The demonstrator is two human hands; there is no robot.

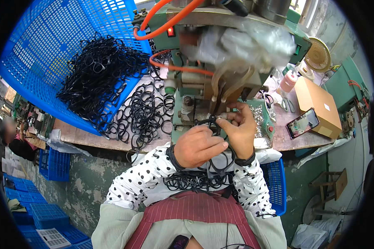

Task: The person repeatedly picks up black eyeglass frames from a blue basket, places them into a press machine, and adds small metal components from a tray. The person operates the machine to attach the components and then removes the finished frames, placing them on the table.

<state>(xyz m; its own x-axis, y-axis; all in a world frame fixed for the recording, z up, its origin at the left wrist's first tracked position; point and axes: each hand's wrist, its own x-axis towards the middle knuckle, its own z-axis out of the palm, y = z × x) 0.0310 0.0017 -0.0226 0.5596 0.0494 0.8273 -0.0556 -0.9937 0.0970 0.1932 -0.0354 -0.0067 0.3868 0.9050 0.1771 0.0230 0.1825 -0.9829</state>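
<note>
My left hand is curled closed over black looped pieces that look like scissor handles, just in front of the green press. Its fingers hide most of its grip. At the press's work point, my right hand has thumb and fingers pinched together beside another black part. What sits between those fingertips is too small to tell. More black looped pieces rest on my lap. To the right of my right hand is a tray of small silver metal bits.
A blue basket heaped with black pieces leans at the left, with a loose pile beside it. The green press has orange hoses and a plastic-wrapped head. A phone, scissors, carton and fan are right.
</note>
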